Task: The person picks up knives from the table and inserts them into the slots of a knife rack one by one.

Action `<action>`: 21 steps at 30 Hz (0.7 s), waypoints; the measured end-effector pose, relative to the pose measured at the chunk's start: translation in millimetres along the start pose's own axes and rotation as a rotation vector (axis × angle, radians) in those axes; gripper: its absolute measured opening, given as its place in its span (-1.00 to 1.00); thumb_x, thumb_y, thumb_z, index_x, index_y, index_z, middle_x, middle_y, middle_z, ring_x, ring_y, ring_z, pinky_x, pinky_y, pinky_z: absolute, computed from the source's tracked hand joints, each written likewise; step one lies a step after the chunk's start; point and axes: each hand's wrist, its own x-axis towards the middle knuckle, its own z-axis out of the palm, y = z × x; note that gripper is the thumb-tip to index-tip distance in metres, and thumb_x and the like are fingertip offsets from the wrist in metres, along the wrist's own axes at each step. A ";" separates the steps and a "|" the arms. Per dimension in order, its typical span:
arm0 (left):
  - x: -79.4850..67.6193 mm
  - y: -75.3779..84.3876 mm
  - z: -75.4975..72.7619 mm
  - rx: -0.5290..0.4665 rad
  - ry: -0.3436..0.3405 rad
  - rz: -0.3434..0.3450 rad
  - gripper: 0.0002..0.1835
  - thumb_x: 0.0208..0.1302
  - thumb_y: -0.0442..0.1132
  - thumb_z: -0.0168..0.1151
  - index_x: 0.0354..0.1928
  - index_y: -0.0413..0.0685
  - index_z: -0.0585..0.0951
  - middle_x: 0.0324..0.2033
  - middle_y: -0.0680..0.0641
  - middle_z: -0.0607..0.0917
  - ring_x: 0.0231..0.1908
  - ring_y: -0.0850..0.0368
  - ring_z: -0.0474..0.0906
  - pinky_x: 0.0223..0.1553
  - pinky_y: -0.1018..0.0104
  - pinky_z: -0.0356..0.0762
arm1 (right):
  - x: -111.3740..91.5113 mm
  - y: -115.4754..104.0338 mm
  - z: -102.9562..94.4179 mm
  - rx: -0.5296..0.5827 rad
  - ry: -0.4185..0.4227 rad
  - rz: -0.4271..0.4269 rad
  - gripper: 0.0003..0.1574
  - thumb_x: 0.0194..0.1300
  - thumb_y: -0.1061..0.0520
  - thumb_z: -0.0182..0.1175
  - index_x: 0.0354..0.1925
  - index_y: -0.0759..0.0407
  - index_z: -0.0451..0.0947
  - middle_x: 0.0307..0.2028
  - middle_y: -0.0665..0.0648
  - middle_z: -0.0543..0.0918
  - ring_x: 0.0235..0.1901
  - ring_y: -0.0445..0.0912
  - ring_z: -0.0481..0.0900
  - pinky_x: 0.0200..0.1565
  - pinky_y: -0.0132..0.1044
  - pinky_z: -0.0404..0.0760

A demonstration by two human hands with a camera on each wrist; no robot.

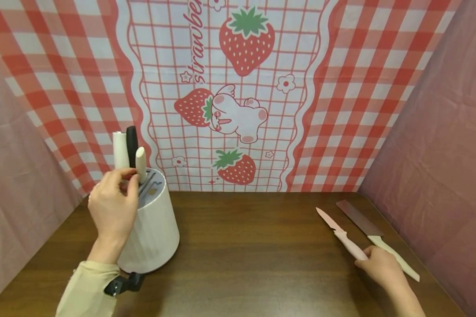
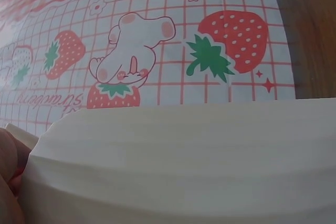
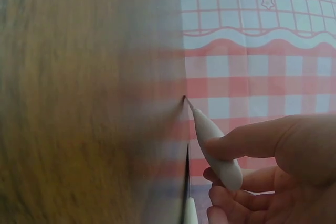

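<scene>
A white knife block (image 1: 154, 237) stands at the left of the table, with white, black (image 1: 132, 145) and cream (image 1: 141, 163) handles rising from its slotted top. Thumb and forefinger of my left hand (image 1: 113, 200) pinch the cream handle low down, just above the slots. In the left wrist view the block's ribbed wall (image 2: 184, 161) hides most of that hand. On the right, my right hand (image 1: 381, 264) grips the end of a small pink knife (image 1: 351, 246), blade pointing away to the left. Its thumb lies along the handle (image 3: 210, 135) in the right wrist view.
Beside the right hand a cleaver (image 1: 358, 218) with a cream handle lies on the brown wooden table (image 1: 238, 255). A strawberry-print cloth (image 1: 238, 167) hangs at the table's back edge. Pink drapes (image 1: 432, 145) close in both sides.
</scene>
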 end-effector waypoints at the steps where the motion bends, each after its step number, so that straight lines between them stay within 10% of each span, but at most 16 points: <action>1: 0.0 -0.5 0.2 0.005 -0.002 0.010 -0.87 0.13 -0.29 0.23 -0.30 -0.20 0.65 -0.53 -0.18 0.62 -0.56 -0.06 0.47 -0.45 0.08 0.25 | -0.6 -0.4 -0.5 0.000 0.005 -0.002 -0.54 -0.01 0.07 0.23 -0.28 0.48 0.52 -0.40 0.36 0.61 -0.40 0.17 0.55 -0.36 0.05 0.47; 21: -4.8 -3.6 -0.2 -0.012 0.006 0.050 -0.88 0.13 -0.29 0.20 -0.32 -0.17 0.66 -0.60 -0.16 0.57 -0.58 -0.05 0.45 -0.42 0.07 0.23 | -14.4 -22.8 -12.8 0.055 0.335 -0.063 -0.48 0.17 0.03 0.16 -0.14 0.51 0.50 -0.31 0.50 0.54 -0.38 0.33 0.52 -0.48 0.13 0.41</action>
